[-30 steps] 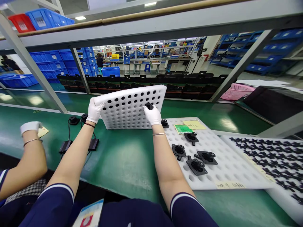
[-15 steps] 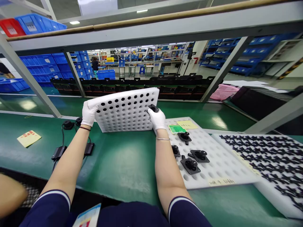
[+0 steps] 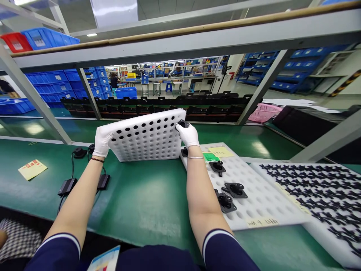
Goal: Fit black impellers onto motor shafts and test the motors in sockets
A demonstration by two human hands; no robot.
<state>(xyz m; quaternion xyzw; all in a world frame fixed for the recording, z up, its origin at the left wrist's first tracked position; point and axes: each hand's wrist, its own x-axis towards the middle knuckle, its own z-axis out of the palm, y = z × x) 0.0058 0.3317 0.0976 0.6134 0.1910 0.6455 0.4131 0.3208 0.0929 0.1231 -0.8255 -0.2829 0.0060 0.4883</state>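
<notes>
White foam board [image 3: 113, 132] w/ black holes; blue bins [image 3: 47, 78]

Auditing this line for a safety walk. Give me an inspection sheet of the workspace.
Surface: green bench, overhead lights reflecting off it.
Job's things: foam board held tilted up; black fitting at its top edge; foam tray with black fittings on it; foam sheet covered in small black pieces.
Clutter: loose yellow note at far left.
Hands: gloved left hand grips the board's corner; gloved right hand pinches the fitting.
Cables: two black adapters with cords, left of the board.
Surroundings: blue crates, pink basket, distant person.
</notes>
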